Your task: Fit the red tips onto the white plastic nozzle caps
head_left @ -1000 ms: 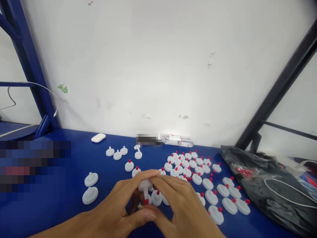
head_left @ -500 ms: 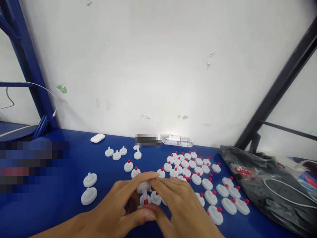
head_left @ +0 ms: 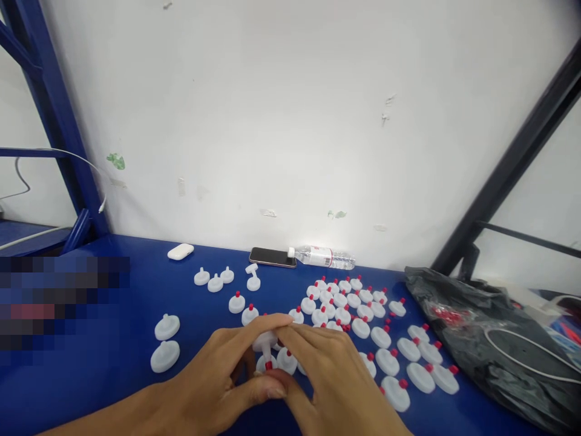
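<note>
One white cap (head_left: 261, 343) gripped between left hand (head_left: 218, 375) and right hand (head_left: 333, 372), red tip (head_left: 269, 365) down by the thumbs (head_left: 261, 389). Likely best: even pressure, straight along stem (head_left: 267, 354).

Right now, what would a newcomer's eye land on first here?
Likely the many red-tipped white pieces, mostly right of centre on the blue table. Then the left hand and right hand, bottom centre, holding another white piece, red tip down. Behind, a clear bottle lies along the wall.
</note>
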A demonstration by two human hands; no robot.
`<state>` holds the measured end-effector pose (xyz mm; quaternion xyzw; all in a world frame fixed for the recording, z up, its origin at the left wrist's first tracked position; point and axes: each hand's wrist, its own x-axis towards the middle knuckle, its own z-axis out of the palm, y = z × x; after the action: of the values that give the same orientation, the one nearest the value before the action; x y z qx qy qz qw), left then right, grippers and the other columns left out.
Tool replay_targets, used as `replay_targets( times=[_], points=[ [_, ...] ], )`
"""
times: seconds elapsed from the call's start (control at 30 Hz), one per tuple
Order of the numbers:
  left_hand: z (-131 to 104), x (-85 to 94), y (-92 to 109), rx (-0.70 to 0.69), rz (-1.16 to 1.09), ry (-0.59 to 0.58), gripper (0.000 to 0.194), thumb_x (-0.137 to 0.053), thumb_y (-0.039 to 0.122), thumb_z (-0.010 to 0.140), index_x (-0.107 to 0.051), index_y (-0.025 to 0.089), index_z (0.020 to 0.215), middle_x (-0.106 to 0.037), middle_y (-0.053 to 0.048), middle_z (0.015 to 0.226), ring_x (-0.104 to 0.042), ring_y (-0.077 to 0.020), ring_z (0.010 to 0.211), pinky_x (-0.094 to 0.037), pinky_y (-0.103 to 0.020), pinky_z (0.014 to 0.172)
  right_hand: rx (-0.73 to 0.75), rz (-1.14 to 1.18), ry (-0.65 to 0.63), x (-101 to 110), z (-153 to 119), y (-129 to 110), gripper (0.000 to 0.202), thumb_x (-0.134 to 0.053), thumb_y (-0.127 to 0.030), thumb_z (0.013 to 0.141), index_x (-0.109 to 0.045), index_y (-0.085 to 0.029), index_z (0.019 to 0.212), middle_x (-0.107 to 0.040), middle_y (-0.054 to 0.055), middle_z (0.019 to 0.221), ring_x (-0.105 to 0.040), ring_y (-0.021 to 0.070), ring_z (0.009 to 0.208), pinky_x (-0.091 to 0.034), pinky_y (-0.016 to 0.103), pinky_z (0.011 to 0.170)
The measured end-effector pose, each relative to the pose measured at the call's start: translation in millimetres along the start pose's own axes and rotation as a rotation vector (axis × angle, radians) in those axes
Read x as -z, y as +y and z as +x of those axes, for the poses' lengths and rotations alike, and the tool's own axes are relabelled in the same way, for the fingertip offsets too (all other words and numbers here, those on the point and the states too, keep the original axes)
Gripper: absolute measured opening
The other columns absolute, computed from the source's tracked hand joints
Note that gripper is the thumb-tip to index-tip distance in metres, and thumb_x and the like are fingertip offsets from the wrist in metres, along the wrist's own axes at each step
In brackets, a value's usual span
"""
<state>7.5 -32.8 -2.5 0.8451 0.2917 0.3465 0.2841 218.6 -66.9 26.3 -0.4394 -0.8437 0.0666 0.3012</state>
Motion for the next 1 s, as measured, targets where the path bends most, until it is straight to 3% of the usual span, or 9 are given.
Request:
replay_targets(
  times=[0.2, 0.77, 1.0],
  points=[
    [-1.4, -1.0, -3.9, -0.001, 0.008, -0.003, 0.056, -0.054, 0.060, 0.103, -0.044, 0.036, 0.152, -0.072, 0.005, 0.086, -0.062, -0.0119, 0.062, -0.052, -0.018, 0.060, -0.009, -0.005, -0.015, 1.0, -0.2, -1.2, 0.035, -0.074, -0.018, 0.091, -0.067, -0.030, 0.124, -0.080, -0.003, 0.116, -0.075, 0.0217, 0.103, -0.054, 0.032, 0.089],
    [-3.7, -0.9, 7.2, 0.103, 0.051, 0.007, 0.051, -0.059, 0.048, 0.100, -0.046, 0.037, 0.147, -0.070, 0.006, 0.088, -0.059, -0.0115, 0.061, -0.049, -0.019, 0.057, 0.014, -0.047, -0.086, -0.8, 3.2, 3.8, 0.028, -0.068, -0.018, 0.094, -0.069, -0.027, 0.121, -0.080, -0.001, 0.108, -0.076, 0.0225, 0.097, -0.054, 0.032, 0.085],
    [-5.8, 0.0, 8.2, 0.088, 0.134, 0.035, 0.054, -0.059, 0.049, 0.099, -0.040, 0.035, 0.149, -0.072, 0.006, 0.085, -0.062, -0.0137, 0.063, -0.050, -0.021, 0.058, 0.037, -0.029, -0.007, 0.6, 1.6, 0.4, 0.035, -0.070, -0.022, 0.094, -0.066, -0.030, 0.128, -0.080, -0.001, 0.119, -0.075, 0.0218, 0.107, -0.056, 0.031, 0.091]
  ],
)
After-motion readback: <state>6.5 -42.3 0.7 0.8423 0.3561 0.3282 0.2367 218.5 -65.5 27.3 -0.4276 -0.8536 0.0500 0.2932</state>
